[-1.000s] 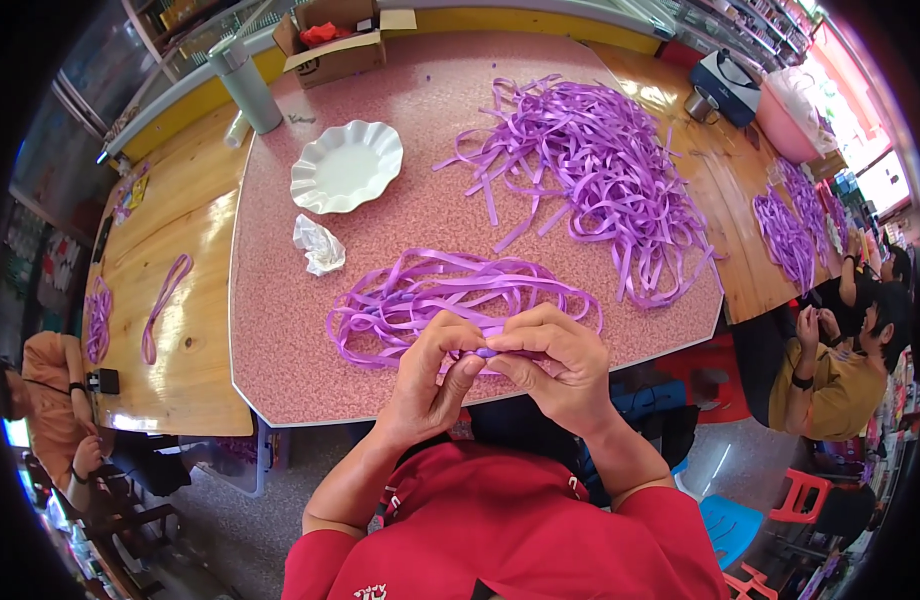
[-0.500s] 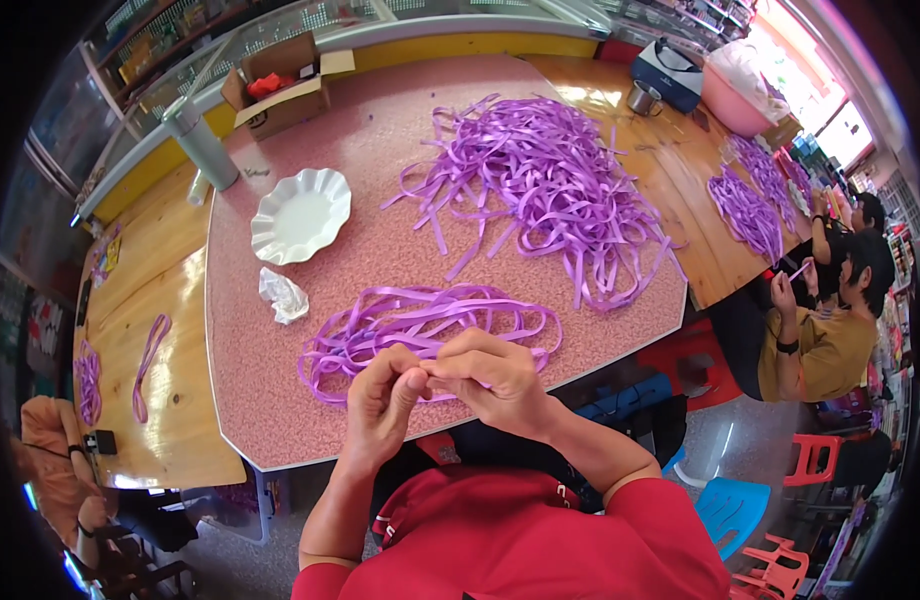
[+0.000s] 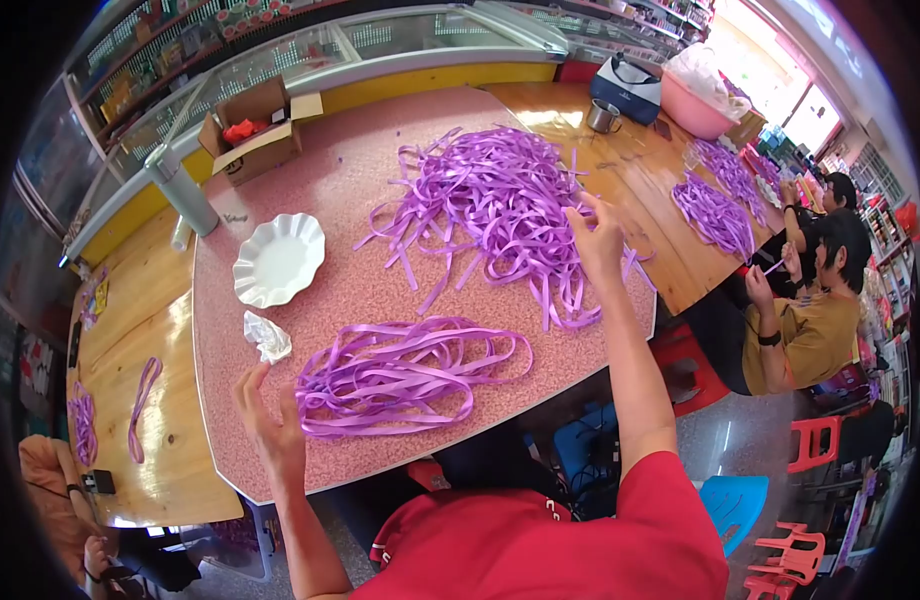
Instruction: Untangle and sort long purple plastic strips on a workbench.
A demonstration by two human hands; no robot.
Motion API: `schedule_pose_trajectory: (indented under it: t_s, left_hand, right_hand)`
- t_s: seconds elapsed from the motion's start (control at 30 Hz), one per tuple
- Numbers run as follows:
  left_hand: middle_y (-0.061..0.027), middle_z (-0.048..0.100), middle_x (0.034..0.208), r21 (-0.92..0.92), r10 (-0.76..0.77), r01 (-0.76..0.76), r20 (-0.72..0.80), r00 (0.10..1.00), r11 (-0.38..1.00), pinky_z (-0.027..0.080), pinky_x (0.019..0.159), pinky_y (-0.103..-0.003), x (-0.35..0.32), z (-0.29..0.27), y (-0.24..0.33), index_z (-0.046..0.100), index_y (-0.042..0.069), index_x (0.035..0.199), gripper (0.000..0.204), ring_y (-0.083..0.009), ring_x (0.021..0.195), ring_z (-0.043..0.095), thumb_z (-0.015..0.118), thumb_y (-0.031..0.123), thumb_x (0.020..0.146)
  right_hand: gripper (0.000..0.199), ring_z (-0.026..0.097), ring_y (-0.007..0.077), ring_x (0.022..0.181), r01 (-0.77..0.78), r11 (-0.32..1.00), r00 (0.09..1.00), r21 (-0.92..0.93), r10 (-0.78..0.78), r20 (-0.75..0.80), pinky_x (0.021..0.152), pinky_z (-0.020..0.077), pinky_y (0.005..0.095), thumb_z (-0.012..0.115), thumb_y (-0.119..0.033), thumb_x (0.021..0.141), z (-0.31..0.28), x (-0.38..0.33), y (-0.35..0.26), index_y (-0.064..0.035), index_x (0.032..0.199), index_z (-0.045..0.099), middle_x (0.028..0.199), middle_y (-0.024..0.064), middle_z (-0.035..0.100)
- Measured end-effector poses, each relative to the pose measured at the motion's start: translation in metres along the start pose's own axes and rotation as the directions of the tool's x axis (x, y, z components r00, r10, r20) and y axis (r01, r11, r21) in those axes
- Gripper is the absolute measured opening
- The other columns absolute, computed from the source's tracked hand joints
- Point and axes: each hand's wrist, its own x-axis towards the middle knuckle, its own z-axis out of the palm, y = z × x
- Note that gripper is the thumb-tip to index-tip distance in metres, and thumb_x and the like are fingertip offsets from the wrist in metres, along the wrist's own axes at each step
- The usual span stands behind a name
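My right hand [image 3: 598, 238] reaches out to the right edge of a large tangled pile of purple ribbons [image 3: 495, 190]. Its thumb and fingers are apart, with no ribbon plainly held between them. Closer to me lies a flatter bundle of looped purple ribbons [image 3: 410, 375], their loops stretched out sideways. Left of that bundle, my left hand [image 3: 272, 425] hovers over the near table edge, fingers spread and holding nothing. A crumpled white tissue [image 3: 267, 337] sits just beyond its fingertips.
On the pink speckled table [image 3: 355, 250] stand a white scalloped dish [image 3: 279, 260], a grey-green bottle [image 3: 183, 192] and an open cardboard box [image 3: 255, 140]. A metal cup [image 3: 602, 117] stands on the wooden table at right. A person in a mustard top [image 3: 805, 335] handles ribbon there.
My hands, which were together over the looped bundle, have parted. The right has gone out to the ribbon pile, the left toward the tissue. The view has shifted slightly.
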Motion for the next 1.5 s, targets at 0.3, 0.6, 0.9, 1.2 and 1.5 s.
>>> schedule_pose_trajectory:
  t_s: [0.3,0.6,0.9,1.2,1.5]
  left_hand:
    - [-0.0190,0.050,0.128,-0.060,0.016,-0.012,0.069,0.997,0.998,0.034,0.108,-0.046,-0.008,0.016,0.034,0.056,0.002,0.124,0.032,-0.0348,0.126,0.045,0.062,0.009,0.093]
    - [-0.0166,0.052,0.128,-0.239,0.114,-0.066,0.194,0.974,0.969,0.038,0.106,-0.044,-0.006,0.031,0.077,0.058,0.004,0.124,0.032,-0.0331,0.124,0.049,0.063,0.006,0.092]
    - [-0.0184,0.048,0.143,-0.380,0.384,-0.334,0.060,0.922,0.862,0.034,0.112,-0.045,0.012,0.053,0.129,0.046,0.003,0.142,0.057,-0.0366,0.132,0.045,0.068,0.010,0.090]
    - [-0.0061,0.072,0.097,-0.676,0.072,0.621,0.698,0.713,0.398,0.047,0.088,-0.029,-0.001,0.051,0.094,0.067,0.002,0.108,0.021,-0.0143,0.095,0.065,0.064,0.020,0.098]
    - [-0.0060,0.070,0.090,-0.567,0.053,0.694,0.789,0.612,0.444,0.052,0.084,-0.031,0.000,0.036,0.073,0.065,0.001,0.101,0.016,-0.0148,0.089,0.066,0.066,0.016,0.097]
  right_hand:
    - [0.036,0.065,0.0213,0.075,-0.170,0.977,0.935,-0.129,0.202,0.291,0.073,0.0531,0.0337,0.078,-0.036,0.083,-0.016,0.057,0.059,-0.0013,0.090,0.075,0.091,0.0098,0.071]
    - [0.019,0.061,0.0115,0.071,-0.313,0.378,0.950,0.872,0.104,0.296,0.066,0.0513,0.0245,0.060,-0.019,0.099,-0.070,0.075,-0.116,-0.0020,0.098,0.068,0.088,0.0066,0.067]
    - [0.010,0.055,0.0052,0.068,-0.164,0.843,0.563,0.513,-0.347,0.750,0.057,0.0428,0.0229,0.070,-0.006,0.090,-0.051,-0.051,-0.181,0.0001,0.097,0.073,0.079,0.0017,0.066]
    - [0.009,0.051,0.0090,0.063,-0.101,0.865,0.584,0.492,-0.348,0.733,0.055,0.0382,0.0257,0.072,-0.004,0.087,-0.034,-0.069,-0.178,-0.0008,0.096,0.074,0.071,0.0012,0.058]
    - [0.042,0.067,0.0238,0.099,0.268,0.778,0.442,0.568,-0.623,0.645,0.087,0.0523,0.0315,0.077,-0.011,0.083,-0.010,-0.068,-0.157,-0.0027,0.123,0.066,0.109,0.0114,0.069]
